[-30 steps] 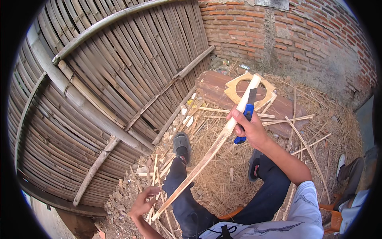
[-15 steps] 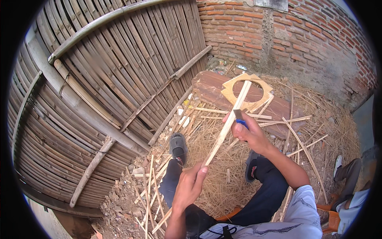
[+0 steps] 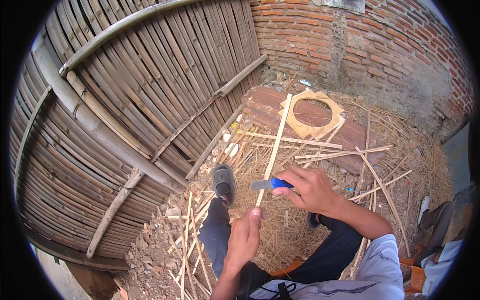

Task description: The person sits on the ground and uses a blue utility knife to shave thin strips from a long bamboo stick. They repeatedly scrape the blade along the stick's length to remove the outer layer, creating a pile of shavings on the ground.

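Note:
My left hand (image 3: pixel 245 232) is closed around the near end of a long pale bamboo strip (image 3: pixel 278 140), which slants up and away from me. In my right hand (image 3: pixel 310 189) I grip a knife (image 3: pixel 275 184) by its blue handle. Its short, broad grey blade points left and lies across the strip, a little above my left hand. Whether the edge is biting into the strip I cannot tell. Beyond the strip's far end lies a flat wooden piece (image 3: pixel 332 103) with a notched outline and a large round hole.
That wooden piece rests on a brown board (image 3: pixel 265 105). Loose bamboo strips (image 3: pixel 382 185) are scattered right and lower left over shavings (image 3: pixel 280 240). A bamboo-slat wall (image 3: pixel 165 75) stands left, a brick wall (image 3: pixel 300 40) behind. Another person's leg (image 3: pixel 435 217) shows at right.
My right hand and the knife have come down the strip toward my left hand, the blade turning to point left. The strip's far end has swung left, off the holed wooden piece.

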`<state>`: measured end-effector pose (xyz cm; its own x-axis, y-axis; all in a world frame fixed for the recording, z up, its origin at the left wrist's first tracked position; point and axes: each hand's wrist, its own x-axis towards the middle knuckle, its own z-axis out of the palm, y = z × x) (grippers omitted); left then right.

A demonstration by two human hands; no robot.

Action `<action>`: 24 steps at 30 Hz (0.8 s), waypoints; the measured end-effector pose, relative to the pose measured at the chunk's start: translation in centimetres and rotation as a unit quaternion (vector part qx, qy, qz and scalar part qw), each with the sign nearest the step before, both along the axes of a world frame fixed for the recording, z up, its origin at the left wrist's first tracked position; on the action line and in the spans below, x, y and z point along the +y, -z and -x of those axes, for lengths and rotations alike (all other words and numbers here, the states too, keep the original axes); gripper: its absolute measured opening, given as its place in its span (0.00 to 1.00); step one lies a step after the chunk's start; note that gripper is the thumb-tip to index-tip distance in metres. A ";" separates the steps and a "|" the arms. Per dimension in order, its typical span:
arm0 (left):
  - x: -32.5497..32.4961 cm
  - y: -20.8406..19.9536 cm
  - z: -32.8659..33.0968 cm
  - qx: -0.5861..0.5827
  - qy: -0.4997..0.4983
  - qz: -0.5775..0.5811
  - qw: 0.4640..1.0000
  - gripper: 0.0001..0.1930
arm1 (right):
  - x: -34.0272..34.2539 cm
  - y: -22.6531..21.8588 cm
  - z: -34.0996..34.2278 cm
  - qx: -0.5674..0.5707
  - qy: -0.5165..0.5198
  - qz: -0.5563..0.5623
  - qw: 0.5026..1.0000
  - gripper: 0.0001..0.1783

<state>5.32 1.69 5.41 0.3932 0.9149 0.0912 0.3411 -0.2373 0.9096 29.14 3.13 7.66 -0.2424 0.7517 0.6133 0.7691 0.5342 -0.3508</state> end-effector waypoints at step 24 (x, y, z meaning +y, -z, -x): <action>-0.4 1.7 1.8 -0.220 0.060 0.287 0.930 0.22 | -0.5 -0.6 1.5 -0.064 0.080 -0.085 0.991 0.16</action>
